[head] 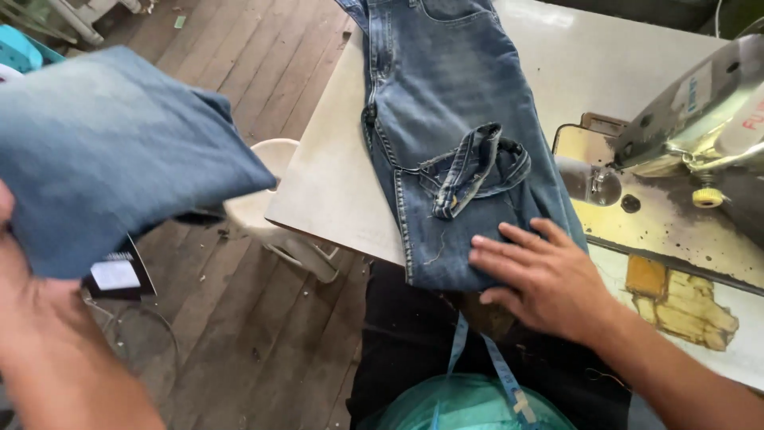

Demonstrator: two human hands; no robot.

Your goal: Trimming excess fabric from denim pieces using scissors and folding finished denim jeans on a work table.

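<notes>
Left hand (24,302) blurred, edge-cropped

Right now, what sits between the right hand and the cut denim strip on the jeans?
Head view: nothing but the jeans' own fabric. The right hand lies flat on the leg end; the denim strip is coiled just above the fingertips, apart from them.

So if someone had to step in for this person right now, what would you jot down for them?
Left hand: raised off to the side over the wooden floor, gripping a folded piece of denim.
Right hand: flat, fingers spread, pressing on the lower end of the jeans.
Jeans lie lengthwise on the sewing table, with a loose cut denim strip on top.
Sewing machine stands to the right, untouched.
A blue measuring tape hangs at the person's front.
Nothing is under the needle yet.
</notes>
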